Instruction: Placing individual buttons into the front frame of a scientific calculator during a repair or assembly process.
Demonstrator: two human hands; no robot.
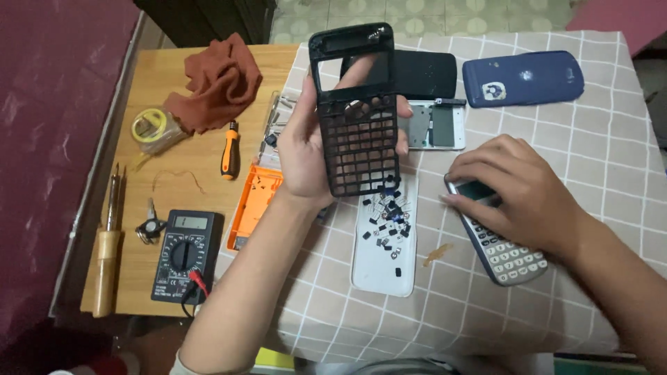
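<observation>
1. The left hand (306, 149) holds a black shell (356, 111), an empty calculator front with a window and a grid of key holes, upright above the table; its grip is closed on the shell's left edge, thumb in front, fingertips showing through the window.
2. The right hand (517, 187) lies palm down at 3 o'clock from the shell, fingers curled loosely over the top of a grey calculator (504, 253); whether the grip is truly shut on it I cannot tell.
3. The calculator rests flat on the checked cloth (590, 153), its keypad pointing to 5 o'clock.
4. Just below the shell, at 6 o'clock, lies a white cover (383, 267) with a heap of small black keys (389, 215) on it.
5. Behind the shell, at 1 o'clock, sits an opened white body (436, 126); further at 2 o'clock lies a blue cover (522, 78).
6. At 9 o'clock from the left hand stands an orange tray (253, 201) of small parts.
7. On the bare wooden table (167, 160) to the left lie a multimeter (186, 253), a screwdriver (230, 151), a brown rag (219, 83), a tape roll (151, 127) and a soldering iron (108, 246).
</observation>
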